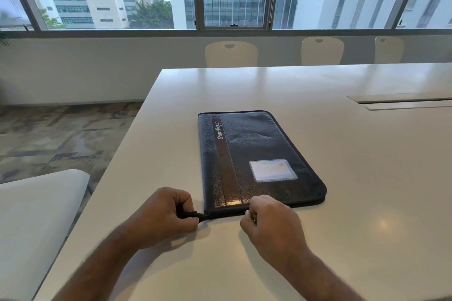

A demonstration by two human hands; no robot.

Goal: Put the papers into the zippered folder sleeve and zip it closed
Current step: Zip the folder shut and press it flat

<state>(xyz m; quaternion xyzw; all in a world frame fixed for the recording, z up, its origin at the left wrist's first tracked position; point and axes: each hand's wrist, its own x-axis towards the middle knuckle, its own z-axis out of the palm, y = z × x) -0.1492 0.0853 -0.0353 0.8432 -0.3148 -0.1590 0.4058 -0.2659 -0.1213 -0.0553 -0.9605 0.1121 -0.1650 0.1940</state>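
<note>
Black strap or tab (pixel 193 215) at the near-left corner of the folder, pinched in the left hand (pixel 163 215), fingers curled tight around it. Right hand (pixel 271 222) at the middle of the folder's near edge, fingers bunched as if gripping a small zipper pull; the pull itself is hidden under the fingers, so what is gripped cannot be confirmed. Zippered folder (pixel 256 159): dark textured leather-look cover, brown vertical band lettered "PortFolio", clear card window (pixel 273 170) toward the near right; lies flat and shut on the table, near the person, long side running away from them. Papers: none visible outside; presumably already within, though this cannot be seen. Step in hand, by judgement: working the zipper along the near edge, the left hand anchoring the corner while the right draws the slider. Whether the zip is at start or finish is not clear. Next move calls for steady counter-tension from the left hand and a level pull along the edge, with care at the rounded corners where a slider tends to bind. Table (pixel 367 203): white, glossy, with a recessed cable hatch (pixel 401 102) well apart to the far right. Nothing lies in the hands' path. Surroundings: pale chairs (pixel 231 54) tucked at the far side, another chair's seat (pixel 36 215) at the near left, patterned carpet, a broad window onto office buildings.
</note>
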